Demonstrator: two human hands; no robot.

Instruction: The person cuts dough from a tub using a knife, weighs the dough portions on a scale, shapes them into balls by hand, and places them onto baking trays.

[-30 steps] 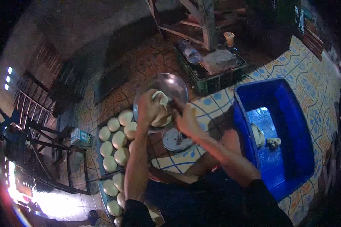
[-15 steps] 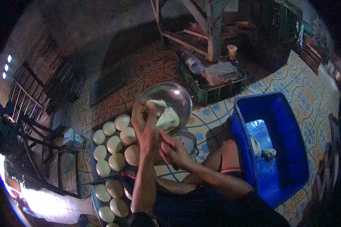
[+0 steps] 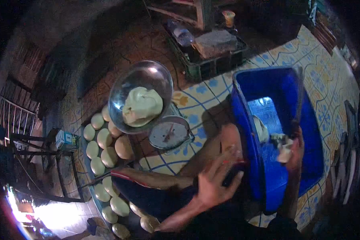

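Note:
In the head view, my left hand hovers over my lap with its fingers spread, holding nothing. My right hand reaches into the blue tub, its fingers closed around a pale piece of dough; motion blurs them a little. More dough lies in the tub beside it. To the left, a large lump of dough sits in a shiny metal bowl. In front of the bowl is the round dial of a scale. Rounded dough balls stand in rows on a dark tray.
Beyond the bowl, a dark plastic crate carries a grey block and a clear bottle. A cup stands behind them. At the left is a small box near a dark metal frame. Patterned tiles cover the floor.
Both hands have left the bowl, and the dough they were handling now rests in it. My right hand has moved right into the tub; my left has opened over my lap. The view has shifted.

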